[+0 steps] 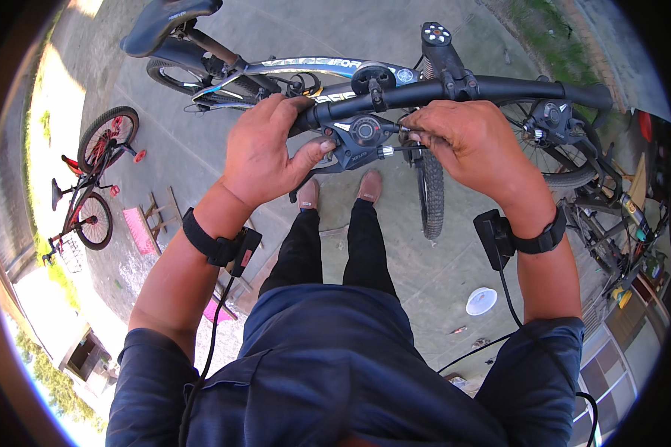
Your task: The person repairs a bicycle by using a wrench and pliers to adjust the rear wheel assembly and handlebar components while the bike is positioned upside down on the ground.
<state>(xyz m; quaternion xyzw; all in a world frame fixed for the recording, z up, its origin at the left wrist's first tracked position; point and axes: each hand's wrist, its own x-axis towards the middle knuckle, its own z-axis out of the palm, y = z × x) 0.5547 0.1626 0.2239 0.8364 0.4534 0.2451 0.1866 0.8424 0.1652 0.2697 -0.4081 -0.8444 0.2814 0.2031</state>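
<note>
A black bicycle handlebar (417, 94) runs across in front of me. My left hand (261, 153) is closed round its left end, the thumb pressed to the side of the dark shifter and brake lever unit (364, 134). On the other side of that unit, my right hand (470, 141) pinches at a thin cable where it enters the shifter; the fingertips partly hide the spot. A silver barrel adjuster (385, 151) shows just below. The stem (446, 59) rises behind the bar, and a second shifter unit (550, 115) sits toward the right end.
The bicycle's front tyre (431, 194) stands close below the bar, its saddle (164, 26) far left. A small red and black bicycle (89, 175) is at left. More bike parts (611, 231) crowd the right. A white bowl-like object (482, 301) lies on the concrete.
</note>
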